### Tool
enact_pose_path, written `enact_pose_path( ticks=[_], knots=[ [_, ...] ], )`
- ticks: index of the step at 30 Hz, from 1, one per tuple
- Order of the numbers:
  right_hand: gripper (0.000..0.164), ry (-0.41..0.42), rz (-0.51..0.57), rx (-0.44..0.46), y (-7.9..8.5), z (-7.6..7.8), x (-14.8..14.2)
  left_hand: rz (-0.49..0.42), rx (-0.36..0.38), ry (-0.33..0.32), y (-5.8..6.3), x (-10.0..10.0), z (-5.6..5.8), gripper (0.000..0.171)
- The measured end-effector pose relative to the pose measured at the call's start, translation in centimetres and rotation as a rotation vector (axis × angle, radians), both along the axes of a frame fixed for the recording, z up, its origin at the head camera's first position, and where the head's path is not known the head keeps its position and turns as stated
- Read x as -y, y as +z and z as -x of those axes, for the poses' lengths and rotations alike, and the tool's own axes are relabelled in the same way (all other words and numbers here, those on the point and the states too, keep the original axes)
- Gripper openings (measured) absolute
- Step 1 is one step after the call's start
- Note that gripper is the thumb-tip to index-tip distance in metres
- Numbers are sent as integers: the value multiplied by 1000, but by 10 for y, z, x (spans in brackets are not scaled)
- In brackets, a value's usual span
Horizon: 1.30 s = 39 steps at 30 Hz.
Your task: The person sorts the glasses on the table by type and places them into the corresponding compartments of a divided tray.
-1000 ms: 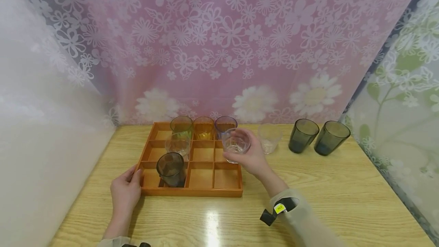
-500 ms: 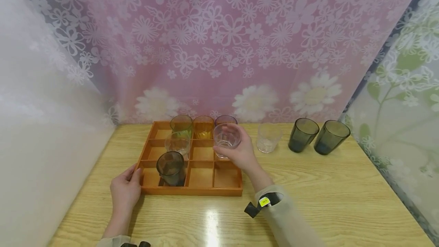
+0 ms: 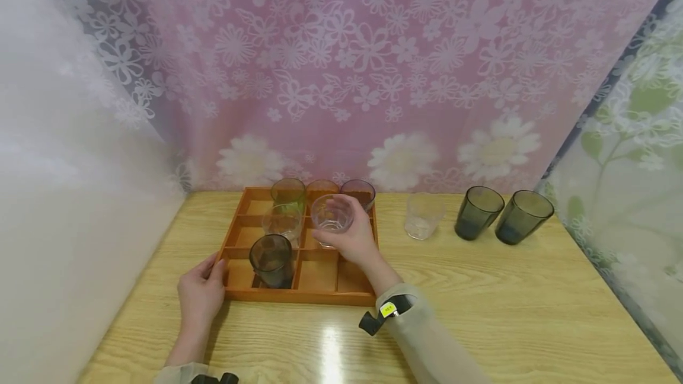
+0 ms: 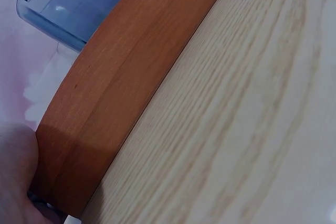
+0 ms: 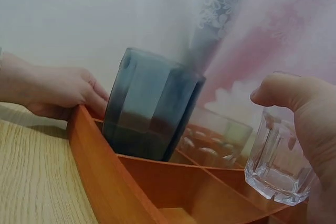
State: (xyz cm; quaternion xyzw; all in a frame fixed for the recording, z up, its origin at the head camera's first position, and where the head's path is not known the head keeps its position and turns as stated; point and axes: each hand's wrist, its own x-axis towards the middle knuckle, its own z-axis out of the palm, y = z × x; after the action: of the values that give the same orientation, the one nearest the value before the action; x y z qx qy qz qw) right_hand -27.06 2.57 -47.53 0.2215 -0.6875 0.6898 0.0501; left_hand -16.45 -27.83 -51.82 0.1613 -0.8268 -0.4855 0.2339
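Observation:
My right hand (image 3: 356, 240) holds a clear faceted glass (image 3: 329, 222) by its sides, upright, over the middle row of a wooden divided tray (image 3: 299, 296). In the right wrist view the thumb lies at the rim of this clear glass (image 5: 275, 169), and its base overlaps the dividers. My left hand (image 3: 200, 292) grips the tray's left side near the front corner, with the thumb at the top edge. A smoky grey tumbler (image 3: 272, 262) leans in the front row. Behind it, a second clear glass (image 3: 280, 218) sits in the middle row.
Along the tray's back row stand green (image 3: 288, 195), amber (image 3: 322, 186) and purple (image 3: 361, 192) glasses. On the wooden table (image 3: 480, 301) to the right are another clear glass (image 3: 423, 221) and two smoky tumblers (image 3: 476, 215). A floral curtain (image 3: 363, 76) hangs behind.
My right hand has carried the clear glass leftward, from the tray's right edge to over its middle column. The left hand keeps its grip on the tray; the view has shifted slightly.

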Motion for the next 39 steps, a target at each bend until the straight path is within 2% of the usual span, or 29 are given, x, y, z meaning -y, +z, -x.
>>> enact_pose_path(
  ticks=[3, 9, 15, 18, 24, 29, 34, 35, 39],
  knots=[
    [81, 19, -9, -15, -3, 2, 4, -2, -1, -1, -1, -1, 0, 30],
    [81, 1, -60, -19, -5, 5, 10, 2, 10, -3, -2, -2, 0, 30],
    [85, 38, -84, 38, -11, 8, 14, 4, 6, -5, 0, -1, -1, 30],
    [85, 45, -129, 63, -12, 7, 14, 0, 14, -6, 1, -1, -1, 30],
    [88, 4, -241, 74, -13, 7, 11, -3, 14, -12, 2, -2, 1, 30],
    [90, 16, -259, 50, -10, 5, 8, 7, 10, -11, 2, -2, 1, 29],
    [95, 18, -299, 77, -10, 3, 8, 16, 12, -11, -2, -1, 0, 30],
    [97, 18, -314, 85, -15, 6, 7, 20, 14, -10, -2, 0, 0, 30],
    [99, 29, -311, 95, -13, 6, 8, 25, 8, -7, -4, 1, 1, 30]
  ],
)
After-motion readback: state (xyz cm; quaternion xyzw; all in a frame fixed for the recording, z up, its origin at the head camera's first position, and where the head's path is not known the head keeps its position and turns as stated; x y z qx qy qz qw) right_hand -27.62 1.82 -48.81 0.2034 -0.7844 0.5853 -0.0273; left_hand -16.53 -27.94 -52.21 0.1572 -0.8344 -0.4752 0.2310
